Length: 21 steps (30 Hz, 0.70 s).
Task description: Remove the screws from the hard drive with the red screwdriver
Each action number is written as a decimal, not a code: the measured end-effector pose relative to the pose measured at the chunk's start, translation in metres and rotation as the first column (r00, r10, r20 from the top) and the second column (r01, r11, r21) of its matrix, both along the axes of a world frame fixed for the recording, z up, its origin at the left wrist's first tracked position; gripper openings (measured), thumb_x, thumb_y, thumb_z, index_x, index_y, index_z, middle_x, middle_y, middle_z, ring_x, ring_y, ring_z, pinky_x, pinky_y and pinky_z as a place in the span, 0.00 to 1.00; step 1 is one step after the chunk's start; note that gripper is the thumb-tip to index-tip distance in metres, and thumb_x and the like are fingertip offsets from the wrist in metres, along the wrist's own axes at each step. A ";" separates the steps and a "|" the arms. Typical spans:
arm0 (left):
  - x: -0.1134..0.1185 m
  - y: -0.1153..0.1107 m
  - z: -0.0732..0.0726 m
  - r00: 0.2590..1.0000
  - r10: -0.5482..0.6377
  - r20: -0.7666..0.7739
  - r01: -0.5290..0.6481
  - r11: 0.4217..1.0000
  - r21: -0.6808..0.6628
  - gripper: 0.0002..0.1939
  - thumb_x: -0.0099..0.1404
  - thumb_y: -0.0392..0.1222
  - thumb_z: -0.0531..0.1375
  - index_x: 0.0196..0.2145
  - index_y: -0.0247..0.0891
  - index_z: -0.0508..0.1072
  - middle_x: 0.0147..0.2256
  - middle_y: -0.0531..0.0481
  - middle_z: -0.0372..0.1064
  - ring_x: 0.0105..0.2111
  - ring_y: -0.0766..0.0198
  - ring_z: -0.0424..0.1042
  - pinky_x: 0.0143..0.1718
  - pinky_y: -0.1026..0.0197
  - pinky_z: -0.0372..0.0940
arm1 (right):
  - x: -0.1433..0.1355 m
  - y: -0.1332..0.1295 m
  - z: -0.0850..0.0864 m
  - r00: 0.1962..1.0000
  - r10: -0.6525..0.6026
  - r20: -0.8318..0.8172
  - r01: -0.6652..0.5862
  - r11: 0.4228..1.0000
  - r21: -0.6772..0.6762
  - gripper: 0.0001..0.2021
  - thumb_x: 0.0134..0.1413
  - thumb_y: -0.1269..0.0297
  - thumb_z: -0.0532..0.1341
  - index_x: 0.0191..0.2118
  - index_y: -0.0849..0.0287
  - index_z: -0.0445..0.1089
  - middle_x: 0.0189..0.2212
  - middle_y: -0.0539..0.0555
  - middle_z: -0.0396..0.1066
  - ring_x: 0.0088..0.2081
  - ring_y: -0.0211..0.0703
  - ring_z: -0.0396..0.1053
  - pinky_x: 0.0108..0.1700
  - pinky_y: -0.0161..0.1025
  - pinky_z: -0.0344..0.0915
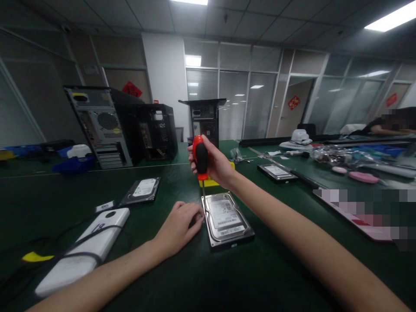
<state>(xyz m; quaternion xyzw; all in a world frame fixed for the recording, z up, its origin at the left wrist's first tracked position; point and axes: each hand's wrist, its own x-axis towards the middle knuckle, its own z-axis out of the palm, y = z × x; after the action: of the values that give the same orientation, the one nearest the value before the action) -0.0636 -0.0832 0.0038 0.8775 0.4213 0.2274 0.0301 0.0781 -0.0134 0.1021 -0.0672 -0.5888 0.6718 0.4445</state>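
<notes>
A silver hard drive [224, 216] with a white label lies flat on the green table. My right hand [216, 162] is wrapped round the red and black handle of a screwdriver [201, 158]. The screwdriver stands nearly upright, with its shaft pointing down at the drive's left edge. Beside that same edge rests my left hand [180, 227], its fingers curled in and pressed together by the drive. What those fingertips hold, if anything, is hidden. Partly behind my right hand sits a yellow object [208, 183].
Another hard drive [143, 190] lies at left, a third [277, 172] at right. A white power bank-like block [87, 247] with a black cable lies at front left. Computer cases [107, 125] stand at the back. A pink-edged board [364, 221] lies right; a person [386, 125] leans beyond.
</notes>
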 end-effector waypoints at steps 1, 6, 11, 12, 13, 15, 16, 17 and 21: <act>0.000 0.000 0.000 1.000 0.000 -0.003 0.000 1.000 0.001 0.05 0.64 0.35 0.51 0.34 0.39 0.66 0.29 0.54 0.65 0.30 0.63 0.63 0.39 0.57 0.54 | 0.001 0.001 0.000 1.000 0.007 -0.001 -0.007 1.000 0.004 0.22 0.54 0.46 0.52 0.36 0.62 0.66 0.26 0.50 0.66 0.23 0.32 0.64 0.26 0.31 0.63; 0.001 0.000 0.000 1.000 0.007 -0.004 -0.007 1.000 -0.003 0.05 0.64 0.35 0.50 0.34 0.39 0.66 0.29 0.54 0.65 0.30 0.63 0.63 0.39 0.57 0.54 | 0.002 0.004 -0.003 0.999 0.001 -0.054 0.004 0.996 0.085 0.19 0.56 0.49 0.52 0.44 0.59 0.65 0.29 0.51 0.69 0.26 0.34 0.68 0.30 0.34 0.66; 0.000 0.001 -0.002 1.000 -0.001 0.004 0.001 1.000 0.004 0.05 0.64 0.35 0.51 0.34 0.39 0.66 0.29 0.54 0.65 0.30 0.63 0.63 0.39 0.57 0.54 | 0.004 0.004 -0.001 0.993 -0.109 -0.044 0.114 0.986 0.119 0.17 0.52 0.51 0.57 0.42 0.58 0.66 0.34 0.52 0.71 0.29 0.36 0.70 0.32 0.34 0.67; 0.000 0.001 -0.002 1.000 -0.002 0.003 0.002 1.000 0.009 0.05 0.64 0.36 0.51 0.34 0.39 0.66 0.29 0.53 0.65 0.30 0.63 0.63 0.39 0.57 0.54 | 0.004 0.004 0.000 0.990 -0.132 -0.045 0.137 0.983 0.120 0.17 0.51 0.52 0.58 0.41 0.59 0.66 0.35 0.52 0.71 0.30 0.36 0.71 0.33 0.34 0.68; 0.000 0.001 -0.003 1.000 -0.003 0.002 0.003 1.000 0.011 0.05 0.64 0.36 0.51 0.34 0.38 0.66 0.29 0.53 0.65 0.30 0.63 0.63 0.39 0.57 0.54 | 0.005 0.004 0.001 0.987 -0.152 -0.047 0.157 0.980 0.122 0.16 0.50 0.53 0.59 0.40 0.59 0.66 0.35 0.52 0.71 0.31 0.37 0.71 0.33 0.35 0.68; -0.001 0.001 -0.003 1.000 -0.002 0.000 0.002 1.000 0.012 0.05 0.64 0.36 0.51 0.34 0.38 0.66 0.29 0.53 0.65 0.30 0.63 0.63 0.39 0.57 0.54 | 0.006 0.004 0.003 0.982 -0.185 -0.047 0.190 0.974 0.123 0.15 0.48 0.55 0.61 0.38 0.59 0.65 0.35 0.52 0.71 0.31 0.36 0.71 0.33 0.35 0.68; -0.001 0.001 -0.003 1.000 0.000 0.000 0.000 1.000 0.010 0.05 0.64 0.36 0.51 0.34 0.38 0.66 0.29 0.53 0.65 0.30 0.63 0.63 0.39 0.57 0.55 | 0.006 0.004 0.004 0.979 -0.200 -0.048 0.204 0.971 0.122 0.15 0.47 0.55 0.62 0.38 0.59 0.64 0.35 0.52 0.71 0.30 0.36 0.70 0.33 0.35 0.68; -0.001 0.001 -0.003 1.000 0.003 -0.001 -0.003 1.000 0.007 0.05 0.64 0.36 0.51 0.34 0.39 0.66 0.29 0.54 0.65 0.30 0.63 0.63 0.39 0.57 0.55 | 0.006 0.003 0.004 0.976 -0.212 -0.051 0.217 0.969 0.119 0.15 0.46 0.56 0.63 0.37 0.59 0.63 0.34 0.51 0.71 0.30 0.35 0.70 0.32 0.35 0.68; -0.001 0.001 -0.001 1.000 0.010 0.001 -0.010 1.000 -0.002 0.05 0.65 0.36 0.51 0.34 0.39 0.66 0.29 0.54 0.65 0.30 0.63 0.63 0.39 0.57 0.55 | 0.005 0.004 0.003 0.966 -0.248 -0.075 0.255 0.961 0.109 0.17 0.45 0.58 0.65 0.37 0.58 0.59 0.27 0.47 0.69 0.24 0.32 0.67 0.29 0.33 0.66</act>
<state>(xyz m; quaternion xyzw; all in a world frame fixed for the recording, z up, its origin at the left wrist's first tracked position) -0.0641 -0.0826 0.0025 0.8752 0.4258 0.2277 0.0302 0.0833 -0.0096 0.1053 -0.0947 -0.6002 0.5756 0.5472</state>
